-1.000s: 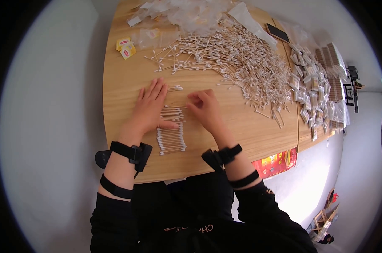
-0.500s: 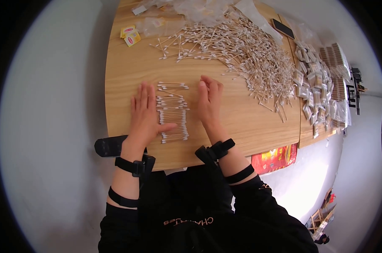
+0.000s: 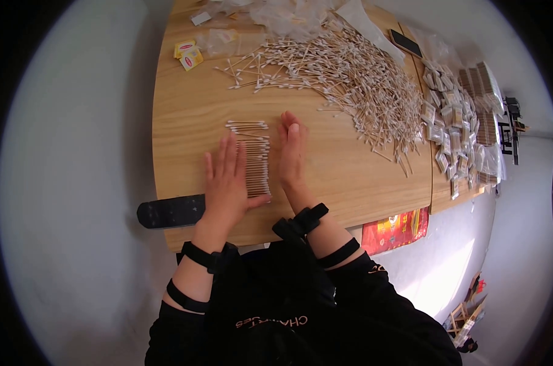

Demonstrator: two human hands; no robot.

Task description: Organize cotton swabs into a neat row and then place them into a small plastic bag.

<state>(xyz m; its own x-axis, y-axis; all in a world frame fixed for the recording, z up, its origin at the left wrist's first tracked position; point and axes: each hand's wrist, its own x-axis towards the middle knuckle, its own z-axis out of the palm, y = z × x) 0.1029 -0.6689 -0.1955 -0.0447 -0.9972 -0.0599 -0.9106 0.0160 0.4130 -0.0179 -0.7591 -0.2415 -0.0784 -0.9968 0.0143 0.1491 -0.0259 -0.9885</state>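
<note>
A column of cotton swabs (image 3: 258,165) lies side by side on the wooden table in front of me, sticks running left to right. My left hand (image 3: 229,174) rests flat over the column's left part with fingers spread, its thumb across the lowest swabs; the left tips there are hidden. Just right of the column, my right hand (image 3: 293,149) stands on its edge with fingers curled, close to the swab ends. Whether it holds anything is hidden. At the column's far end a few swabs lie slightly apart and a little askew.
A large heap of loose swabs (image 3: 362,79) covers the far right. Clear plastic bags (image 3: 288,18), yellow labels (image 3: 188,55) and a phone (image 3: 406,43) lie at the back. Packed swab bundles (image 3: 453,116) fill the right side. A black object (image 3: 170,212) juts past the left edge.
My left hand has moved right and slightly nearer, onto the column. My right hand has shifted a little left, and the swabs below the far few now lie closer together.
</note>
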